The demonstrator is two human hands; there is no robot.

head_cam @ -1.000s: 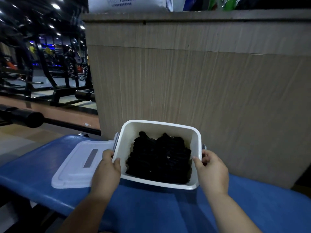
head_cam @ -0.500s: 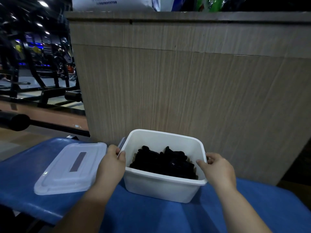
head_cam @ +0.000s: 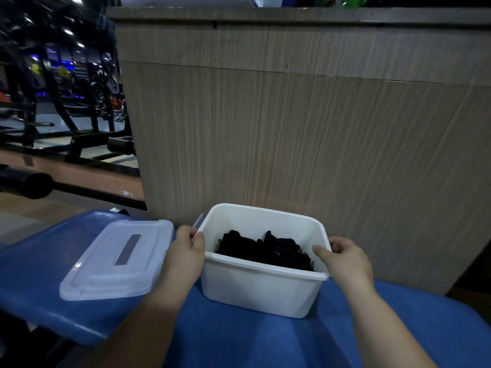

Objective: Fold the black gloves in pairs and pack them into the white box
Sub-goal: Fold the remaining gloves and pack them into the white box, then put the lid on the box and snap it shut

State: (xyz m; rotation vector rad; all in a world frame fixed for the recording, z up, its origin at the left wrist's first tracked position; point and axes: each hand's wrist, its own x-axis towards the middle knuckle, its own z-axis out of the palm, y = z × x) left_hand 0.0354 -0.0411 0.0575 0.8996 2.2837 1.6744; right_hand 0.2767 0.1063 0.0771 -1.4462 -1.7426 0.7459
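Box (head_cam: 260, 288) of gloves (head_cam: 265, 252) sits on blue pad (head_cam: 239, 338), my left hand (head_cam: 183, 257) and right hand (head_cam: 345, 261) gripping its side rims. Lid (head_cam: 117, 258) lies just left, wood panel (head_cam: 292, 128) close behind, gym racks (head_cam: 61, 102) far left.

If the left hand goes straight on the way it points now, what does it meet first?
Probably the grey clip on the white box, left side, then the wooden panel; depth is unclear.

Blue padded bench (head_cam: 239, 338), wrinkled cover. White box (head_cam: 260, 290) stands upright on it near the far edge, about mid-width. Translucent lid (head_cam: 114, 261) lies flat toward the bench's left end, left of the box, not touching it.
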